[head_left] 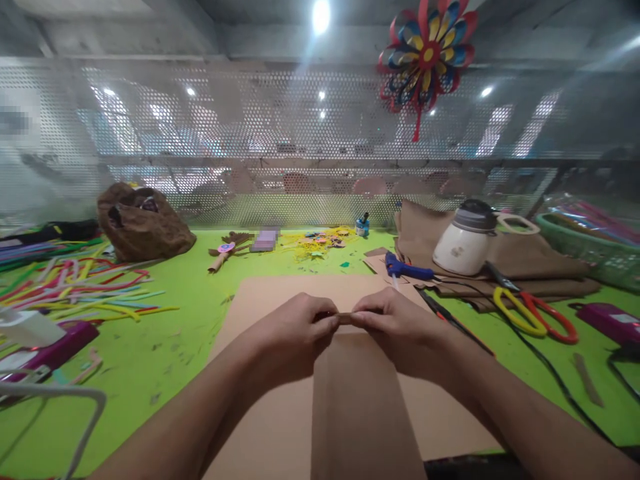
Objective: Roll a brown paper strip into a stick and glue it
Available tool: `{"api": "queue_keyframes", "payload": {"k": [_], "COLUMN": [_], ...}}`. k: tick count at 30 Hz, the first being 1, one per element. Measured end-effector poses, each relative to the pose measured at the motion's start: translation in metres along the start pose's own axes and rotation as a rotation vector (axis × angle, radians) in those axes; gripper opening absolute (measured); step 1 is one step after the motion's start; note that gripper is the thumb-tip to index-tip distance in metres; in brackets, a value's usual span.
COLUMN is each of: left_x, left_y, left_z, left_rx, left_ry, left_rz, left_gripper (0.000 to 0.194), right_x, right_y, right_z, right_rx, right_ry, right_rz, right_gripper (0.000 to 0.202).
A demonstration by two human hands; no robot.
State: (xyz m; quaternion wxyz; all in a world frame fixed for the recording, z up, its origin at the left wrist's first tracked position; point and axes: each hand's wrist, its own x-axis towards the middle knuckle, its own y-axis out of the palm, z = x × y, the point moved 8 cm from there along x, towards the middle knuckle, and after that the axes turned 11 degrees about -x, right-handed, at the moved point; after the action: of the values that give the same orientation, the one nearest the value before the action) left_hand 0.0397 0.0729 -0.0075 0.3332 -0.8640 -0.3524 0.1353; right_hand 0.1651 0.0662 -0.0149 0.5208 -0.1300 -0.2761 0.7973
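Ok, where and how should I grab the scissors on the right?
Probably by the yellow and red handles, coming from the near side: they face you, while the blades point away toward the bottle. The right hand is closer, though it pinches a brown piece.

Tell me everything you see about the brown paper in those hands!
The brown paper looks plain and matte: a long strip over a lighter tan sheet, running off the picture's bottom. The left hand and right hand pinch its far end, which looks rolled or tightly folded.
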Motion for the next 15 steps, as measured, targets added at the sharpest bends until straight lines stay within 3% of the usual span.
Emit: {"api": "queue_keyframes", "payload": {"k": [5,9,15], "left_x": [0.002,0.002,0.004], "left_y": [-0.003,-0.002,-0.008], "left_z": [-0.006,-0.008,0.011], "left_rx": [-0.034,-0.019,-0.168], "left_ry": [0.051,0.079,-0.083], "left_rz": [-0.076,-0.032,-0.097], "left_gripper": [0.031,0.029,0.032], "right_x": [0.0,-0.001,-0.008], "right_y": [0.002,0.004,0.011], "right_z": [0.0,-0.005,-0.016], "right_rx": [0.034,0.105,0.339], "right_ry": [0.017,0.086,0.184], "right_rz": [-0.025,-0.039,-0.058], "right_gripper": [0.032,0.033,0.033]}}
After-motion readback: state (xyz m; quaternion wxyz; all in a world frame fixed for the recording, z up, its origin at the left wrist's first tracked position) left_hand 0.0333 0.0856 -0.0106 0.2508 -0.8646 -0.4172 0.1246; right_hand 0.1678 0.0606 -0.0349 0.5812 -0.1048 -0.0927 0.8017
